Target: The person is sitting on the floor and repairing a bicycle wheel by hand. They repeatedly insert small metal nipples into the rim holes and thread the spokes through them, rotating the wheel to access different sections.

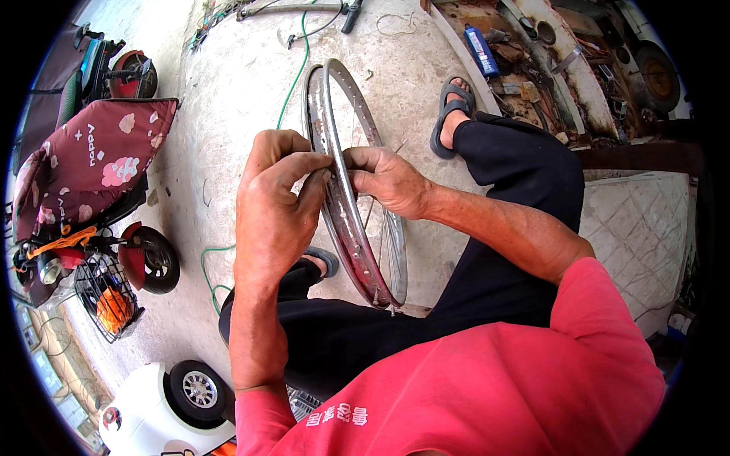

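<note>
A bare metal wheel rim [350,230], worn and reddish in places, stands tilted between my legs, its lower edge by my lap. Several thin spokes [393,254] show inside its lower part. On the outer side of the rim, my left hand [277,199] is closed, thumb and forefinger pinched together against the channel. Whatever small piece lies between those fingertips is hidden. From the inner side, my right hand [389,181] grips the rim's edge with thumb and bent fingers, opposite the left fingertips. A spoke passes close behind this hand.
A green hose [286,106] runs along the concrete floor beyond the wheel. At left stands a scooter with a maroon cover [99,163] and a wire basket [106,292]. A white vehicle [144,406] is at lower left. Far right, a cluttered wooden frame holds a blue bottle [481,52].
</note>
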A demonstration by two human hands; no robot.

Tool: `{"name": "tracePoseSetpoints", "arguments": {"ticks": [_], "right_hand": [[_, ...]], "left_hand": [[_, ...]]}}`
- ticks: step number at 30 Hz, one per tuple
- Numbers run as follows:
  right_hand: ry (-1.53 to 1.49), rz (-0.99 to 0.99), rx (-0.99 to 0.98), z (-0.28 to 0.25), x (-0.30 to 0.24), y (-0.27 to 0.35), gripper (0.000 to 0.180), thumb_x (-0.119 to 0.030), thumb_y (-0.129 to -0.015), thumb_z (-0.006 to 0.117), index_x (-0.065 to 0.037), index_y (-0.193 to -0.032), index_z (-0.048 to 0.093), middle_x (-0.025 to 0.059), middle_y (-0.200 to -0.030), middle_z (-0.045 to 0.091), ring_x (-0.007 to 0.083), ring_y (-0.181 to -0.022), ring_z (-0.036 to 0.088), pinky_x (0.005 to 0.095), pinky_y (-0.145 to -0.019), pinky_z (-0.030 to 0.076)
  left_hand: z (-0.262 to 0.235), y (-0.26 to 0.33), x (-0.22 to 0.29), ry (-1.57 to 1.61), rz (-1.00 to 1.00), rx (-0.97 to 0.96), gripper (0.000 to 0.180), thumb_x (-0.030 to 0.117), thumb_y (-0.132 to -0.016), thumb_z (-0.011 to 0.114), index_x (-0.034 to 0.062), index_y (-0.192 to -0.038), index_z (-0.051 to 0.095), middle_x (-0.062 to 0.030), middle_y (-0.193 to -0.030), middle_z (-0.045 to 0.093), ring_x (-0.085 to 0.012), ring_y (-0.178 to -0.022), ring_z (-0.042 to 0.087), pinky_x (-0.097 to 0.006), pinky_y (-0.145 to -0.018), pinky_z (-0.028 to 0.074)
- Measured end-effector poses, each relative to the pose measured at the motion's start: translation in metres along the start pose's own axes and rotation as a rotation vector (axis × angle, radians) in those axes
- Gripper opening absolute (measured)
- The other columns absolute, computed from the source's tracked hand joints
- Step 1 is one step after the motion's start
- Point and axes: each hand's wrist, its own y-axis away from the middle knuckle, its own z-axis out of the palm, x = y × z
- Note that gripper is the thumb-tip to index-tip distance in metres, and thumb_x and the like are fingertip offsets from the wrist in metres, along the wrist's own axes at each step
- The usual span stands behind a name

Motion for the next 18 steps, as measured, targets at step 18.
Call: {"name": "tracePoseSetpoints", "arguments": {"ticks": [18], "right_hand": [[-0.045, -0.04, 0.014, 0.0031, -0.0098, 0.0015, 0.016, -0.009, -0.095, 0.053, 0.0, -0.105, 0.061, 0.0013, -0.083, 0.061, 0.0082, -0.075, 0.055, 0.0238, -0.068, 0.046]], "left_hand": [[0.0103, 0.001, -0.0015, 0.052, 0.001, 0.045, 0.019, -0.004, -0.075, 0.073, -0.0005, -0.093, 0.07, -0.0102, -0.1, 0.058, -0.0216, -0.088, 0.06, -0.032, -0.077, 0.051]]}}
